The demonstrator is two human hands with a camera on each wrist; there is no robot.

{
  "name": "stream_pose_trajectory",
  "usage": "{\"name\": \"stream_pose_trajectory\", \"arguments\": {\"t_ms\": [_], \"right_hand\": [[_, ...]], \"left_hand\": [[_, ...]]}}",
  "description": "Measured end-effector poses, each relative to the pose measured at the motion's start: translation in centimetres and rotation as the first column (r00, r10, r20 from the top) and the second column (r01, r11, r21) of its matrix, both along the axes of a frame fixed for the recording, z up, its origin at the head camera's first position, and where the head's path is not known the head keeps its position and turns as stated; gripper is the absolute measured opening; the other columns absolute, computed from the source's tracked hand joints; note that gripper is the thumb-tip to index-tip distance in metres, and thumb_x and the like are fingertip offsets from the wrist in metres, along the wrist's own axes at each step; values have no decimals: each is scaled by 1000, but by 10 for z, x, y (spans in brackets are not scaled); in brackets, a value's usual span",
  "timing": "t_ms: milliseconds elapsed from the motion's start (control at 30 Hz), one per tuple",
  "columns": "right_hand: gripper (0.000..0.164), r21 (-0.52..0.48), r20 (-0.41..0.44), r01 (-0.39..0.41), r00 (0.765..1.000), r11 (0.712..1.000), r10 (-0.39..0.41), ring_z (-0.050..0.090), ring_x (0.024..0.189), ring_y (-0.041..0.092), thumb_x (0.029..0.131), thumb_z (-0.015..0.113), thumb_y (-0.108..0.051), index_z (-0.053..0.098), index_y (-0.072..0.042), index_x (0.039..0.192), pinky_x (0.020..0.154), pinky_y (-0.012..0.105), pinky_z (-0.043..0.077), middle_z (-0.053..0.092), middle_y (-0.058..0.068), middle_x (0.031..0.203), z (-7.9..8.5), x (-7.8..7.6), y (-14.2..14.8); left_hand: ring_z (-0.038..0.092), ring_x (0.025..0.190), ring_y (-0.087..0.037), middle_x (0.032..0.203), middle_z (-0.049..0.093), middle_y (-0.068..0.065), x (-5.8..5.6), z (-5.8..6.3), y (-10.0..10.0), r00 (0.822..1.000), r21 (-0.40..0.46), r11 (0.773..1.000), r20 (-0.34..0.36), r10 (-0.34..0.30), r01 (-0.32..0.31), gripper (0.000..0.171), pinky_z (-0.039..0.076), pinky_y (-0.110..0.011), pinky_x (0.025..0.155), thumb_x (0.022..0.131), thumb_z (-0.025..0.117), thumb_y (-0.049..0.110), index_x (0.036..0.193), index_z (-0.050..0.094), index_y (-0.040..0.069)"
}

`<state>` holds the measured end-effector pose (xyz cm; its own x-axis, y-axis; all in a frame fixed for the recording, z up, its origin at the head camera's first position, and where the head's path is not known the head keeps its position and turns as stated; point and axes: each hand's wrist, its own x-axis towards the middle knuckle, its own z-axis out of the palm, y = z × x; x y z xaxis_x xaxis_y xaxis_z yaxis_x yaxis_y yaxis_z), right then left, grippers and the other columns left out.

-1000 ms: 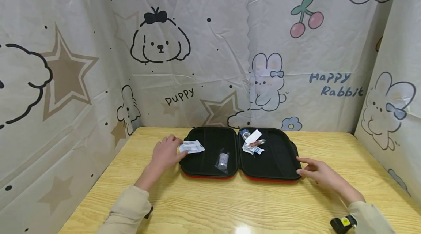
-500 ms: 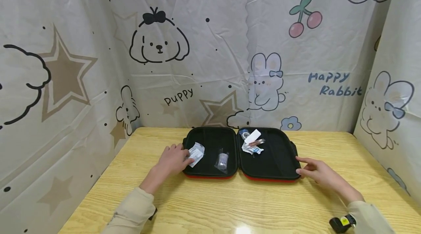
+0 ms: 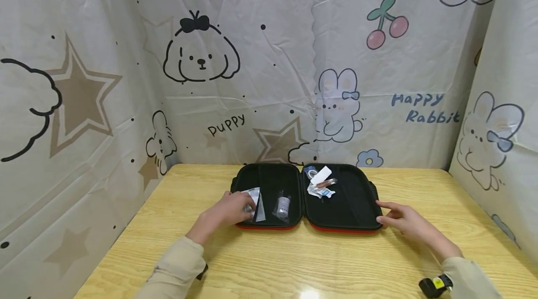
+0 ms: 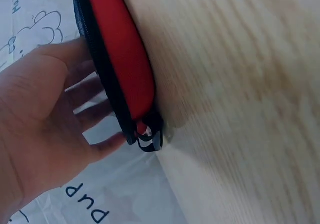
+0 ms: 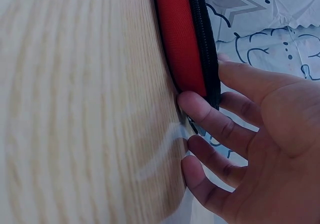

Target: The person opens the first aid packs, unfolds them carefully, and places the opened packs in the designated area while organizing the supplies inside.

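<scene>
A black-lined zip case (image 3: 355,201) with red outer sides lies unfolded at the back of the table. My left hand (image 3: 233,208) reaches over the left half's outer edge, fingers bent down on a white printed packet (image 3: 261,212). A thin black strip crosses that packet, and part of it is hidden under the hand. In the left wrist view the fingers pass behind the case's zipped rim (image 4: 107,79). My right hand (image 3: 401,218) holds the right half's outer corner; in the right wrist view thumb and forefinger sit either side of the red edge (image 5: 180,39).
Beside the packet lies a small white bottle (image 3: 283,206) in a clear bag. The right half holds a white card-like piece (image 3: 321,175), a tape-like roll (image 3: 312,174), a brownish slim item (image 3: 326,183) and small wrappers (image 3: 322,192). A printed cloth (image 3: 269,79) hangs behind the table (image 3: 294,261).
The left hand has moved toward the front and right, turning the packet from flat crosswise to nearly lengthwise inside the left half. The right hand has stayed on its corner.
</scene>
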<state>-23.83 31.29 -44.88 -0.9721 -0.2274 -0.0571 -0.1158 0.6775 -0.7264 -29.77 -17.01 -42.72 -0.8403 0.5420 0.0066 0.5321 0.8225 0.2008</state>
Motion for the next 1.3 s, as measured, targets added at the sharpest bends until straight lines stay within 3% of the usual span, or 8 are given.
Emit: {"name": "stream_pose_trajectory", "arguments": {"t_ms": [133,333,533,667,767,900,1033,1300], "right_hand": [[67,5,-13,1,1000,1000,-1,43,59,8,96,66,-28,40,6,147,52,23,37,69,6,87,1,1,0],[66,13,-21,0,1000,1000,0,44,60,9,96,65,-29,41,6,147,53,23,37,70,6,87,1,0,0],[67,16,-1,9,1000,1000,-9,46,62,10,96,65,-30,40,5,148,54,24,39,70,5,88,-2,0,1],[67,7,2,12,1000,1000,-12,45,61,10,96,65,-31,40,5,148,53,24,38,69,5,88,-2,0,2],[67,-2,0,9,1000,1000,-9,45,61,9,96,65,-30,40,5,147,53,23,38,69,6,87,-2,1,1],[66,-1,-15,-2,1000,1000,2,46,62,9,95,66,-28,41,6,146,54,23,38,69,6,86,-2,2,-1],[66,10,-18,3,1000,1000,-2,47,63,10,96,65,-29,41,5,147,55,23,38,69,6,86,-2,2,0],[67,25,-10,20,1000,999,-20,48,67,11,96,66,-32,41,3,148,57,24,39,68,5,89,-2,1,1]], "left_hand": [[63,107,-21,111,68,-1,-5,2,-2,999,53,999,39,-14,12,18,39,-50,97,88,73,19,105,74,13],[61,116,-27,124,67,-10,-13,3,-5,996,60,995,25,80,-82,43,40,-50,108,90,72,20,130,61,7],[64,111,-23,117,70,-4,-18,-4,4,996,73,994,58,73,-77,63,33,-57,108,87,76,17,144,48,14],[62,117,-24,124,68,-6,-21,-8,13,995,85,993,71,72,-78,69,23,-66,113,89,74,18,149,42,20],[60,121,-26,129,66,-8,-22,-10,16,994,78,994,73,76,-82,70,20,-66,116,91,72,18,152,39,22],[59,122,-27,129,65,-10,-22,-9,13,995,102,991,56,80,-85,63,33,-55,114,91,71,15,149,44,16],[62,114,-26,125,66,-10,-22,-5,10,995,117,989,56,85,-91,60,46,-47,104,90,72,12,145,47,13],[62,108,-23,127,66,-10,-25,-7,18,993,150,985,103,66,-81,68,48,-43,98,88,73,7,149,42,15]]}}
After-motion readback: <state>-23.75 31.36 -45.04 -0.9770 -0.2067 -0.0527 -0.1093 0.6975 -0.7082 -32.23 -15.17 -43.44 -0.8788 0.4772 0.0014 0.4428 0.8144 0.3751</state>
